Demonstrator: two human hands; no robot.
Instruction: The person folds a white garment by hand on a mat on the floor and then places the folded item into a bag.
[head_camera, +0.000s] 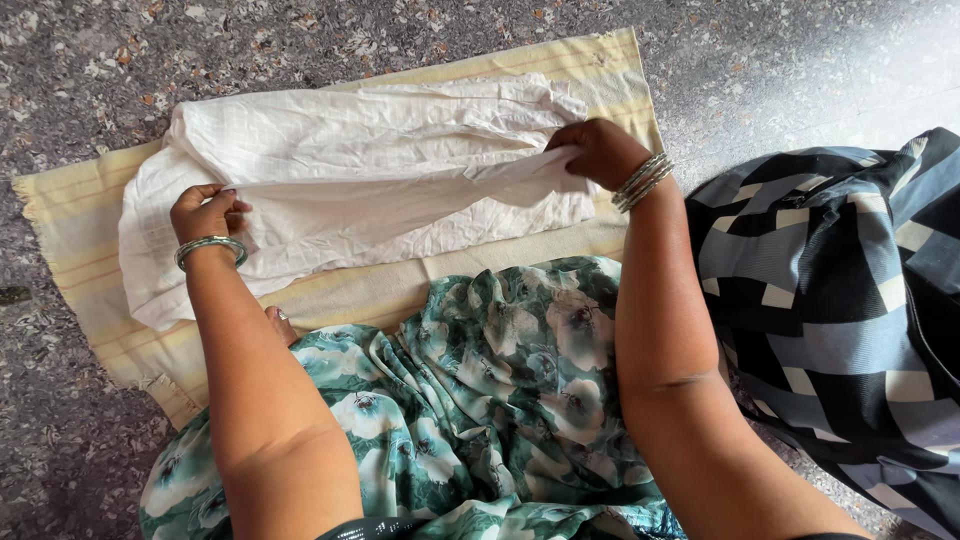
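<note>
My left hand (208, 212) is pinched on the white cloth (350, 190) near its left end, fingers curled in and clamped on a fold. My right hand (600, 152) has the far right edge, fingertips together on a thin lip of fabric, pulling it across. The cloth lies crumpled along the cream mat (80, 230), which sits flat on the speckled floor (80, 60).

Here is where it could go wrong, as I judge it. That right grip is only on the very edge, so a firm tug could slip it free and let the fold drop back into wrinkles. The middle of the cloth is bunched, and pulling both ends unevenly would set the creases crooked instead of smoothing them. The left end hangs past my hand and close to the mat's border; drag it further and it may trail onto the floor. My floral skirt (480, 380) lies touching the mat's near edge, so a fold brought toward me could catch on it.

Now the pose. Both forearms reach forward from my lap, well apart. The left wrist is bent inward, bangle (210, 245) sitting just behind the hand. The right wrist is cocked left, bangles (642, 180) stacked on it, knuckles up. A checked dark cloth (830, 300) lies to my right, clear of both hands.
</note>
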